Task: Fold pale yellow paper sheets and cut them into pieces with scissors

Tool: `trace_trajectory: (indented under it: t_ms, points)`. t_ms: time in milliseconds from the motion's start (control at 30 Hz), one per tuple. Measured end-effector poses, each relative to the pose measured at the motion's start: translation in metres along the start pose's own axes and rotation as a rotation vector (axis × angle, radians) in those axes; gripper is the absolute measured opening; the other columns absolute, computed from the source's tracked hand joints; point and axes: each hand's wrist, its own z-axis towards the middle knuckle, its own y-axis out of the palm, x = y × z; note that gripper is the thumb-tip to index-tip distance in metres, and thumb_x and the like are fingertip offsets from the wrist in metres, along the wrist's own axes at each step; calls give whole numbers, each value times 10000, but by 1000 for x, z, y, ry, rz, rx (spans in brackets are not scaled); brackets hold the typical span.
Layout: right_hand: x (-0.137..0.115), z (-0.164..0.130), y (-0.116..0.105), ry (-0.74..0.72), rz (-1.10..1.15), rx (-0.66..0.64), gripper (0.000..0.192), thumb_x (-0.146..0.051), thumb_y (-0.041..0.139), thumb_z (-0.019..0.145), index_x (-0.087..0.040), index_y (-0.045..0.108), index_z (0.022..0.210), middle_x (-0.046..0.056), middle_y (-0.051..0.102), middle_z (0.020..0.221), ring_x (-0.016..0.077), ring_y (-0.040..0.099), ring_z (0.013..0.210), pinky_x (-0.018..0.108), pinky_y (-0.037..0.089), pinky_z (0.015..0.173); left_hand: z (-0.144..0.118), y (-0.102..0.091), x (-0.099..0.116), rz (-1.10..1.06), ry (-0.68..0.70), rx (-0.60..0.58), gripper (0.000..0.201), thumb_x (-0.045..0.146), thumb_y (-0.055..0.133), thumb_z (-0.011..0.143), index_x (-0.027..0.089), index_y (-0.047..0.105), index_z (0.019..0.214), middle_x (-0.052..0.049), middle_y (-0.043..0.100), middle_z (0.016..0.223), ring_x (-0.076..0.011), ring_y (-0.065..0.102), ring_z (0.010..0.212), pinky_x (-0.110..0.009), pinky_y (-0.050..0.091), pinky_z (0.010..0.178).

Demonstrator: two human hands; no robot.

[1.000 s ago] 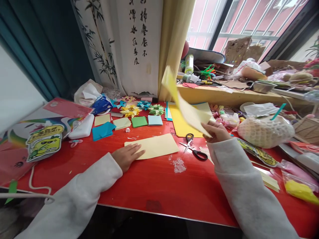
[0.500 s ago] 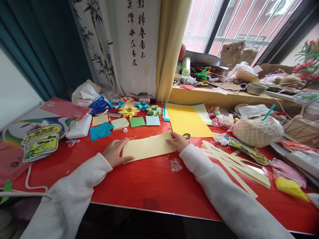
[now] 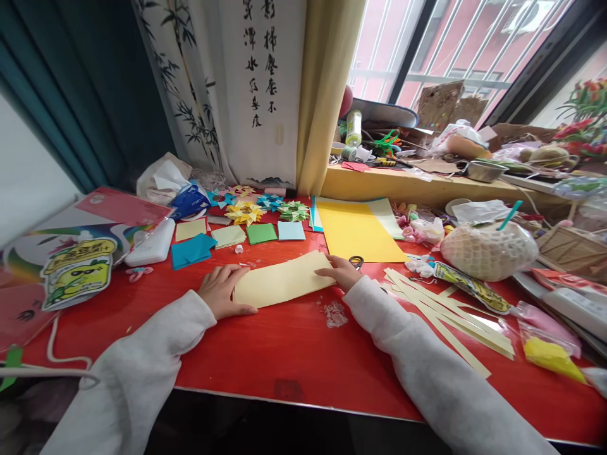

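Note:
A long pale yellow sheet of paper point(image 3: 282, 279), or a few such sheets together, lies at a slight slant on the red table point(image 3: 237, 360). My left hand point(image 3: 224, 291) is closed about its left end, thumb along the near edge and fingers at the far corner. At the right end my right hand point(image 3: 340, 273) grips the paper, its thumb on top and the fingertips partly hidden. Just beyond my right hand the dark handles of scissors point(image 3: 356, 261) show; their blades are hidden.
Cut pale strips point(image 3: 446, 316) lie to the right. Behind are a yellow sheet point(image 3: 363, 234), square papers point(image 3: 262, 233) and folded paper stars point(image 3: 245, 212). Clear scraps point(image 3: 335, 314) sit near my right wrist. A netted package point(image 3: 490, 249) stands at the right, a lemon-printed pouch point(image 3: 78, 275) at the left.
My left hand has shifted slightly to the right along the paper's end, and its fingers look more bent. The paper's left edges look more even. My right hand has barely moved.

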Motion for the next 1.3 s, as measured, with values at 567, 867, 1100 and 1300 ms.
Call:
trace_trajectory:
  t_ms: [567,867,1100,1300]
  points:
    - [7,-11,9,-123,-118,-112,388,-124,639,499,-193,499,854,14,568,784,204,550,768,347,438,680,3,-1,10,-142,-34,-98,782,642,587,426,143,440,1009,-105,473,1005,-273,411,920,-381,331,794]
    - [16,-5,3,-243,105,-165,437,-309,656,505,-183,479,884,26,591,797,212,570,800,356,439,735,16,-14,9,-427,-103,-265,412,542,541,578,187,460,769,-29,534,784,-234,509,779,-331,395,668]
    - [10,-8,-1,-414,127,16,684,-281,716,500,-220,362,1083,89,460,1130,236,434,1072,382,358,886,21,-48,17,-521,70,37,237,403,514,680,198,485,796,-7,567,826,-181,539,774,-255,404,657]
    - [9,-6,-9,-470,191,11,885,-366,706,545,-220,175,1238,154,385,1204,225,424,1101,405,347,911,31,-51,22,-613,203,208,269,328,451,759,220,500,1001,-30,583,951,-185,532,917,-263,417,769]
